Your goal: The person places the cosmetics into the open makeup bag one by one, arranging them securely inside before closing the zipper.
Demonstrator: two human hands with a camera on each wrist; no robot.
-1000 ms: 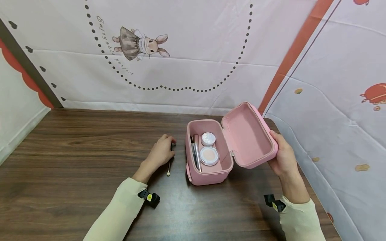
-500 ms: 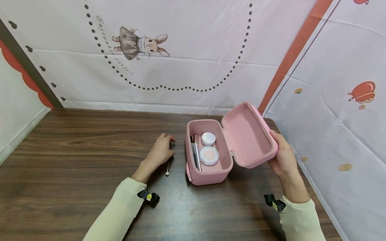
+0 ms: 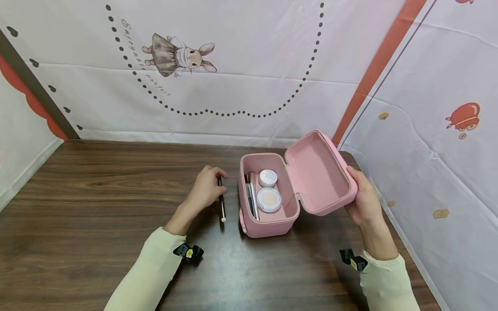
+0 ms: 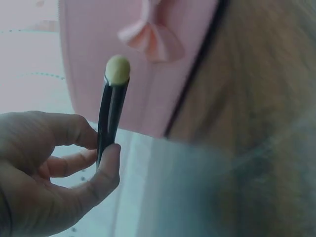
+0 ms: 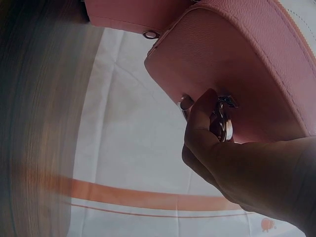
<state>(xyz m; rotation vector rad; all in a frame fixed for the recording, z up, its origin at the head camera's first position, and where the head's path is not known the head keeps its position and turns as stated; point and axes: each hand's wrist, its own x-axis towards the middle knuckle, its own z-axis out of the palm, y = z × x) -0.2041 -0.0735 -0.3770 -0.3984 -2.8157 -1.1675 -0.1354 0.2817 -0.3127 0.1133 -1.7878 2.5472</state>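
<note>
An open pink cosmetic case stands on the wooden table, its lid swung up to the right. Inside lie two round compacts and slim pens. My left hand pinches a thin black applicator stick with a pale sponge tip, just left of the case. My right hand grips the lid's outer edge, fingers by a metal clasp.
The table runs wide to the left and front of the case. Printed fabric walls close in the back and right side, close behind the lid. A small pink bow sits on the case's front.
The left hand has lifted the applicator off the table and turned it, its tip now nearer the case. The right hand and lid stay put.
</note>
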